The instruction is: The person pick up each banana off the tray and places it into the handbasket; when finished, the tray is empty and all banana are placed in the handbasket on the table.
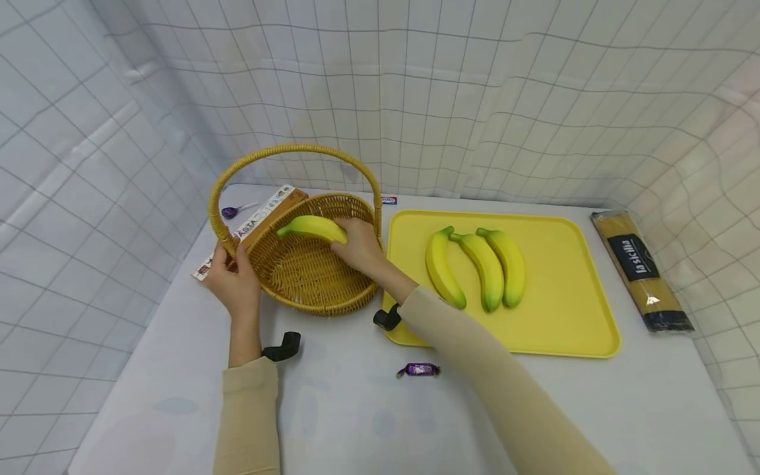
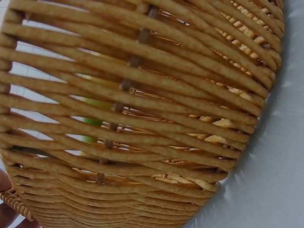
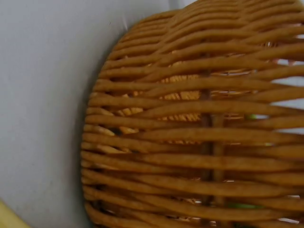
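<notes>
A wicker basket [image 1: 320, 305] with a tall hooped handle stands on the table at left. My left hand [image 1: 234, 280] grips the base of its handle at the left rim. Over the basket's inside, my right hand [image 1: 360, 245] holds a banana [image 1: 315, 227] by one end, its green tip pointing left. Close weave of the basket [image 2: 142, 104] fills the left wrist view, with a yellow and green patch of the banana behind the gaps. The right wrist view also shows mostly basket wall [image 3: 199, 133], and the right hand is hidden there.
Three bananas [image 1: 488, 270] lie on a yellow tray [image 1: 564, 330] right of the basket. A pasta packet [image 1: 641, 270] lies at far right. Behind the basket are a pasta box [image 1: 261, 219] and a lollipop [image 1: 230, 212]. A purple wrapped candy [image 1: 419, 369] lies in front.
</notes>
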`<state>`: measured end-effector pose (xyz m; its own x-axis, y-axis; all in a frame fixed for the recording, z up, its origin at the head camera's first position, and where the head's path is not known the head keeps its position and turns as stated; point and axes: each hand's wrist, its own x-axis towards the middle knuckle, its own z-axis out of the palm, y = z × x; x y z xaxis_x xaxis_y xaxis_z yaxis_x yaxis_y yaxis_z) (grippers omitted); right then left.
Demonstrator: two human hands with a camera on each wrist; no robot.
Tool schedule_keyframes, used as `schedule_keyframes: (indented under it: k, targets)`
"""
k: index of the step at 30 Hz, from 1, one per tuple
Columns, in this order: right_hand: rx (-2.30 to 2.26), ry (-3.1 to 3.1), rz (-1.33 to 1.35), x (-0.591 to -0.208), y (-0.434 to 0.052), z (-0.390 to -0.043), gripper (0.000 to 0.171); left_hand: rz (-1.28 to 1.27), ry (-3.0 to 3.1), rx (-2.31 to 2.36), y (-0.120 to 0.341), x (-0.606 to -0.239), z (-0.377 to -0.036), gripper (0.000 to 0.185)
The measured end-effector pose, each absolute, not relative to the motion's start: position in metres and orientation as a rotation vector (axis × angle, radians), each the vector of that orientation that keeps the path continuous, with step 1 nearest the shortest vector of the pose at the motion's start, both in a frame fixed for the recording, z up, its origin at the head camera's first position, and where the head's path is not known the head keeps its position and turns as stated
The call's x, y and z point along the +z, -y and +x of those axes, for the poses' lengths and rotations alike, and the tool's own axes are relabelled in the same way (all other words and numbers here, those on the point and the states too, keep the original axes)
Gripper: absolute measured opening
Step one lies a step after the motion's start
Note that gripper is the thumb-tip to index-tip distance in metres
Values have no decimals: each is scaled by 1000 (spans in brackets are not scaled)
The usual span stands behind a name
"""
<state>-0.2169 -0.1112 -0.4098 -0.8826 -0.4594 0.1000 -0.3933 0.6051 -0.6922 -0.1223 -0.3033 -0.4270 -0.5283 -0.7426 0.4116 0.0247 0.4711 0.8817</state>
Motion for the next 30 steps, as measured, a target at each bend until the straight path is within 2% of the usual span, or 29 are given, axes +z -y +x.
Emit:
schedule_keyframes:
  k: [11, 30]
  targets:
    - [-1139, -2679, -603, -421, 118, -231, 46, 581, 1862, -1147, 304, -428, -123, 28]
    - [-1080, -2705, -479, -421, 124, -230, 42, 599, 1852, -1149, 302, -428, -123, 27]
